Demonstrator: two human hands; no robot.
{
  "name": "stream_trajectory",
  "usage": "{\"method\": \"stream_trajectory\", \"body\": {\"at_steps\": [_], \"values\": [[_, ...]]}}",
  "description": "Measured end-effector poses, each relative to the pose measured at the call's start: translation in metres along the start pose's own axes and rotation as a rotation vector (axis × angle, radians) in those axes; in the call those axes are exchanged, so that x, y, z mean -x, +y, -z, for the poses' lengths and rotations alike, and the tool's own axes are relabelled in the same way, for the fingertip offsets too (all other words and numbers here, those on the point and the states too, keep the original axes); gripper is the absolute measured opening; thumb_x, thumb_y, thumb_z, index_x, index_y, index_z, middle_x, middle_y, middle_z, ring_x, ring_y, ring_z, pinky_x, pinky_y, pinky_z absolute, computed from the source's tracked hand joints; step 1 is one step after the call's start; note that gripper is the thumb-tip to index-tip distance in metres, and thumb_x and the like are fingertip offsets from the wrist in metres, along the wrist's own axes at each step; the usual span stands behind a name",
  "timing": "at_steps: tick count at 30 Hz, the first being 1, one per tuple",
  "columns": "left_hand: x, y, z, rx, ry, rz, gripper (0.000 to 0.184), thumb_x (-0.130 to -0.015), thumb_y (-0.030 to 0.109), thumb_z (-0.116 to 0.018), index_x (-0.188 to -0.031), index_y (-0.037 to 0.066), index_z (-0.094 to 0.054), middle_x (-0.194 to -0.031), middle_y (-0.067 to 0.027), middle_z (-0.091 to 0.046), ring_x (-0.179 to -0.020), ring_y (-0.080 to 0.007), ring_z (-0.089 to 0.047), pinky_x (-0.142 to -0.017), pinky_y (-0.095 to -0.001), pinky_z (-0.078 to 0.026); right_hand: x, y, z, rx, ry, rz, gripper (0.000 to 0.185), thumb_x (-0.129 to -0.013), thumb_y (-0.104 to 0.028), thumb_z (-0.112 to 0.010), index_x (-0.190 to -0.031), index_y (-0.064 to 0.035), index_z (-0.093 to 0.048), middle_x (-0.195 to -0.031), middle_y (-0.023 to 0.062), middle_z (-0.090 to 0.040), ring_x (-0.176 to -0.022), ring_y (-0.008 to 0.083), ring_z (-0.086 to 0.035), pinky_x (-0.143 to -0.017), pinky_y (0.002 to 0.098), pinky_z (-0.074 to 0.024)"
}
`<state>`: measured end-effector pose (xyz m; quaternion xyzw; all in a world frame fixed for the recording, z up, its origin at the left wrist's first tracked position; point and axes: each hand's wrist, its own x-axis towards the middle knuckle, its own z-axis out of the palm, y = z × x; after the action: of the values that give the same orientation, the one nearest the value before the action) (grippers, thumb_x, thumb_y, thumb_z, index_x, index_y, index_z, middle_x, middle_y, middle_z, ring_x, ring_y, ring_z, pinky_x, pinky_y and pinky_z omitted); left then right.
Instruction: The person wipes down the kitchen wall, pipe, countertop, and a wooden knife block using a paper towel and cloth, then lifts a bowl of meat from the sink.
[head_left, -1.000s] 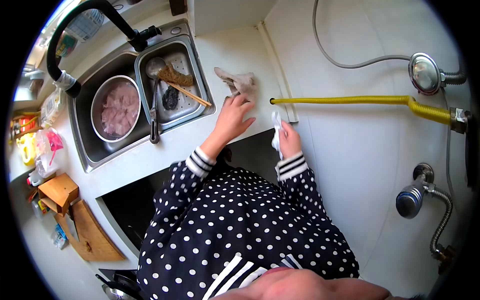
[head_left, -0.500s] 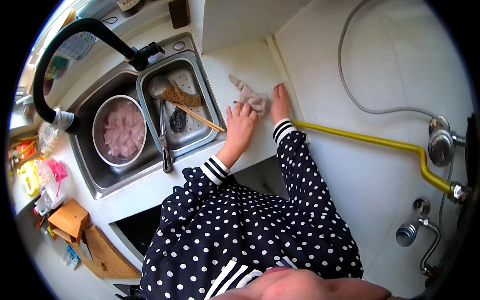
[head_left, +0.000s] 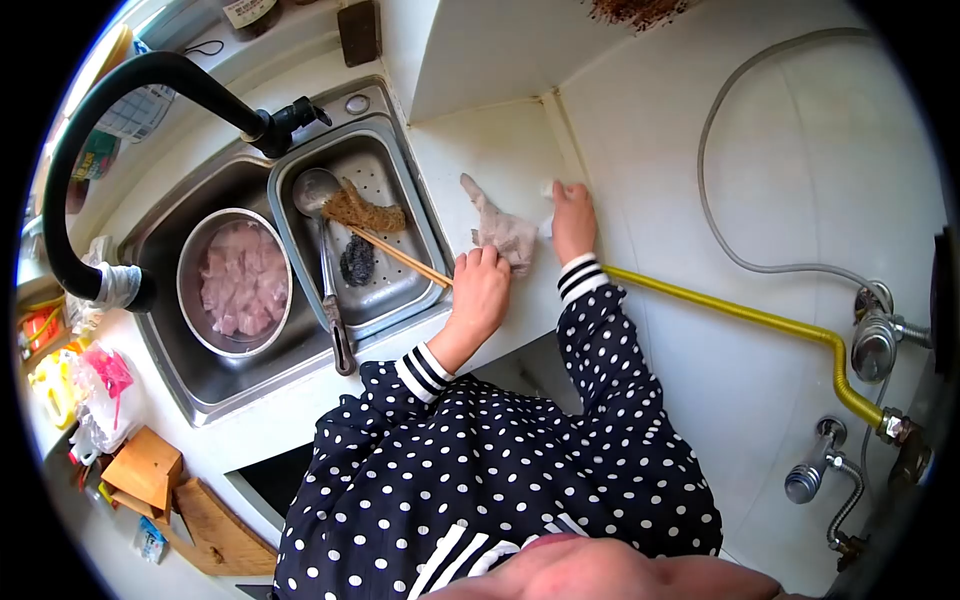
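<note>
right hand [head_left: 573, 222] has moved over the counter [head_left: 500, 140]

Wears a loose, long-sleeved black top [head_left: 520, 470], polka-dotted all over in round white spots. Gathers snugly at the left cuff [head_left: 424, 372] and right cuff [head_left: 580, 278], both banded in black and white. Shows bolder black-and-white striped neckline trim [head_left: 440, 560]. Leaves the left hand [head_left: 480, 292] and right hand [head_left: 573, 225] bare.
</note>
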<state>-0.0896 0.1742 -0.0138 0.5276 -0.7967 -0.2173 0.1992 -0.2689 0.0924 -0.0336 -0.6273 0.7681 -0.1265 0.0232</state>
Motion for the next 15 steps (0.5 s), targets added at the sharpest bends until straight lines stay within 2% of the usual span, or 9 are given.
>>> {"method": "stream_trajectory", "body": {"at_steps": [1, 2, 5, 8, 10, 12, 15], "values": [[-0.001, -0.001, -0.001, 0.002, -0.009, 0.009, 0.011, -0.068, 0.011, -0.059, -0.076, 0.004, -0.059, -0.084, -0.0100, -0.051, -0.087, -0.0273, -0.051, -0.080, -0.0392, -0.041, -0.019, -0.005, -0.001, -0.133, -0.026, -0.085, 0.026, -0.086, -0.010, -0.046, -0.110, -0.0044, -0.056, -0.101, 0.0152, -0.057, -0.094, 0.0322, -0.054, -0.080, 0.0408, -0.0437], [-0.001, -0.002, -0.003, 0.004, -0.018, 0.017, 0.013, -0.065, 0.011, -0.061, -0.076, 0.004, -0.058, -0.085, -0.0100, -0.051, -0.087, -0.0276, -0.051, -0.079, -0.0381, -0.042, -0.040, -0.013, 0.007, -0.116, -0.010, 0.096, 0.020, -0.083, -0.010, -0.049, -0.099, -0.0038, -0.059, -0.100, 0.0151, -0.058, -0.094, 0.0318, -0.055, -0.079, 0.0399, -0.0449], [-0.002, -0.003, -0.008, -0.004, 0.035, -0.010, 0.013, -0.065, 0.010, -0.061, -0.076, 0.004, -0.058, -0.085, -0.0100, -0.051, -0.086, -0.0275, -0.052, -0.077, -0.0378, -0.042, -0.105, -0.014, -0.011, -0.038, 0.098, 0.394, 0.024, -0.090, -0.020, -0.048, -0.090, 0.0015, -0.057, -0.091, 0.0192, -0.060, -0.085, 0.0362, -0.056, -0.072, 0.0424, -0.0450], [-0.005, -0.004, -0.005, 0.033, 0.019, 0.003, 0.011, -0.066, 0.009, -0.059, -0.075, 0.003, -0.058, -0.084, -0.0104, -0.051, -0.084, -0.0276, -0.052, -0.076, -0.0382, -0.042, -0.088, -0.016, -0.033, 0.076, 0.047, 0.203, 0.017, -0.083, -0.008, -0.047, -0.089, 0.0030, -0.058, -0.095, 0.0203, -0.056, -0.093, 0.0333, -0.055, -0.077, 0.0392, -0.0458], [-0.004, -0.004, -0.001, 0.033, -0.007, 0.003, 0.010, -0.067, 0.009, -0.058, -0.075, 0.003, -0.058, -0.084, -0.0105, -0.051, -0.084, -0.0276, -0.052, -0.075, -0.0381, -0.042, -0.050, 0.006, -0.038, 0.367, 0.093, 0.297, 0.017, -0.084, -0.006, -0.045, -0.087, 0.0048, -0.058, -0.096, 0.0218, -0.055, -0.092, 0.0343, -0.055, -0.075, 0.0395, -0.0468], [-0.004, -0.005, 0.000, 0.009, -0.023, -0.010, 0.010, -0.068, 0.009, -0.057, -0.075, 0.003, -0.059, -0.083, -0.0106, -0.051, -0.083, -0.0277, -0.052, -0.075, -0.0377, -0.042, -0.012, 0.014, -0.020, 0.201, 0.028, 0.142, 0.020, -0.084, -0.005, -0.044, -0.094, 0.0068, -0.057, -0.097, 0.0240, -0.053, -0.082, 0.0387, -0.058, -0.072, 0.0432, -0.0477], [-0.006, -0.007, -0.002, 0.023, -0.040, -0.021, 0.009, -0.068, 0.010, -0.056, -0.075, 0.003, -0.059, -0.085, -0.0106, -0.051, -0.084, -0.0275, -0.051, -0.075, -0.0371, -0.042, 0.001, 0.002, 0.012, 0.255, -0.215, -0.065, 0.020, -0.088, -0.006, -0.042, -0.094, 0.0051, -0.057, -0.102, 0.0225, -0.053, -0.085, 0.0375, -0.058, -0.071, 0.0434, -0.0482]]}}
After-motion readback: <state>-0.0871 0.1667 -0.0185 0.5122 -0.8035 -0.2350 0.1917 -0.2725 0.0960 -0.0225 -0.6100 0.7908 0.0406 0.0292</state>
